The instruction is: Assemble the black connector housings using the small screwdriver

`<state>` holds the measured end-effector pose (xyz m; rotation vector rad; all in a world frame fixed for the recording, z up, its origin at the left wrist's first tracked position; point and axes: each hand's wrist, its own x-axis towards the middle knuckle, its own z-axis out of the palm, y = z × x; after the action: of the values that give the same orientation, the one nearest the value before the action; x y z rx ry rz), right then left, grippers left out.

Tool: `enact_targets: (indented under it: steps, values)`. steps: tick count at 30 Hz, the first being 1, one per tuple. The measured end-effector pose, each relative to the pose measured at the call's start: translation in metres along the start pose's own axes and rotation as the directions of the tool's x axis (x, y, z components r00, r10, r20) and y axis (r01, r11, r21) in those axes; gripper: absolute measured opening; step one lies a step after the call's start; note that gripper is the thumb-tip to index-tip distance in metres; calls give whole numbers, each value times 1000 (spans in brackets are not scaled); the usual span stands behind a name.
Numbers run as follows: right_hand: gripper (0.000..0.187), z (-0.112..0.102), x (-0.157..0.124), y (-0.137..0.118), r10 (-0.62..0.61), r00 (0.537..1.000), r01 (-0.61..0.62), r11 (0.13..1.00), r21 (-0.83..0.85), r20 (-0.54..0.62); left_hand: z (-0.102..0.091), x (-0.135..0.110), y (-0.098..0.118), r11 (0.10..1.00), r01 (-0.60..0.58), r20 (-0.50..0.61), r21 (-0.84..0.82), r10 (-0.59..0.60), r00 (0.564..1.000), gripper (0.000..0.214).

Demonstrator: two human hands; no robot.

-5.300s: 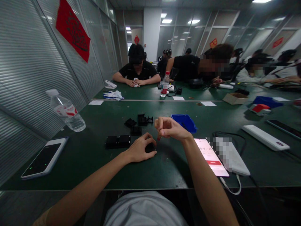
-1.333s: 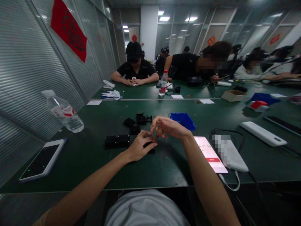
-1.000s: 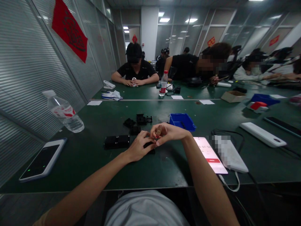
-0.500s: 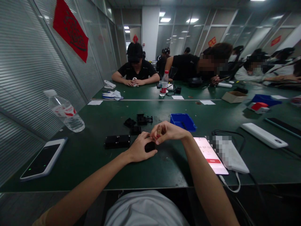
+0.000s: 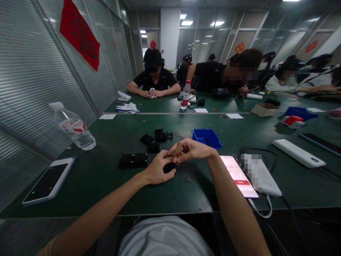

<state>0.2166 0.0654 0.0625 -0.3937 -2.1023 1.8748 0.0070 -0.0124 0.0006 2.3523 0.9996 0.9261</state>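
Observation:
My left hand [image 5: 159, 168] is closed around a small black plastic part [image 5: 169, 167], holding it down on the green table [image 5: 106, 193]. Much of that part lies hidden under the fingers. Between the fingertips of my right hand [image 5: 189, 150] is a screwdriver with a clear amber handle [image 5: 179, 146], upright over the black part; its tip cannot be made out. A glossy black block [image 5: 132, 160] rests left of my left hand. Several loose black plastic pieces [image 5: 160, 135] lie just beyond my hands.
A blue tray [image 5: 218, 145] holding a dark item sits beyond my right hand. Phones [image 5: 49, 180], a lit phone [image 5: 238, 176], white power banks [image 5: 298, 153] and cables flank me. A water bottle [image 5: 73, 126] leans at left. Co-workers [image 5: 154, 80] sit across the table.
My right fingers have shifted slightly around the amber handle, which now stands more upright and shows more. My left hand stays on the black part, almost unmoved.

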Motion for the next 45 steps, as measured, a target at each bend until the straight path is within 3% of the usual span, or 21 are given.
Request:
enact_targets:
  steps: [6, 14, 20, 30, 42, 45]
  values:
    - [45, 1, 0, 0, -21, 999, 20, 1000, 17, 29, 0, 1, -2, 1000, -2, -4, -8, 1, 1000, 16]
    - [27, 2, 1, -6, -41, 999, 40, 986, -164, 1, 0, 2, -3, 999, -30, 1, 39, 30, 1000, 13]
    - [22, 2, 2, -4, -41, 999, 40, 993, -113, -14, 0, 2, -2, 1000, -16, 2, 19, 16, 1000, 12]
    - [29, 3, 1, -7, -64, 996, 57, 992, -110, -61, 3, -1, -5, 998, 21, 10, 56, -21, 1000, 40]
    - [18, 3, 0, -5, -84, 996, 82, 994, -65, -31, 2, 0, -4, 997, 6, 19, 82, -8, 1000, 38]
    - [24, 3, 0, -6, -72, 997, 70, 994, -84, -18, 2, 0, -4, 997, 9, 16, 76, -10, 1000, 35]
